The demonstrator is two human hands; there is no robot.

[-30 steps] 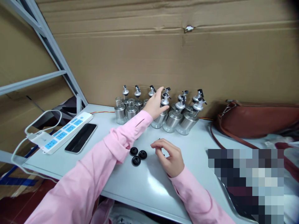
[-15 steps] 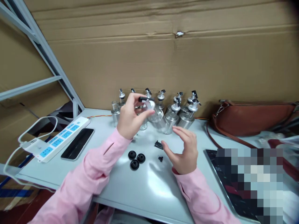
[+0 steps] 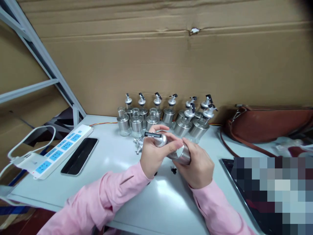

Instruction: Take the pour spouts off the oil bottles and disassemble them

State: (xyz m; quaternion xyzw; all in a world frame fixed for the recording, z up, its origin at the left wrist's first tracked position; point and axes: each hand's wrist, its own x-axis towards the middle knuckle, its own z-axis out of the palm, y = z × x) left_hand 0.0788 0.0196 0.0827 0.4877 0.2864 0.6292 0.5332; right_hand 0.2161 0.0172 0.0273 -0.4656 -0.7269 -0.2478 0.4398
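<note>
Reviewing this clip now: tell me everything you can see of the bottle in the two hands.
The bottle has a silver, metal-looking body, and a silver spout with a flat black lever at its other end. It is tilted over the table, with the spout end toward the person's left. The left hand holds it near the spout; the right hand grips the body. Fingers hide the neck, so how the spout sits there cannot be told.

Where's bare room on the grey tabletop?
Bare: the near tabletop between the pink sleeves, and between the black-screened phone and silver metal pieces. Crowded: along the brown cardboard wall, where steel-banded clear-glass bottles stand close together.
</note>
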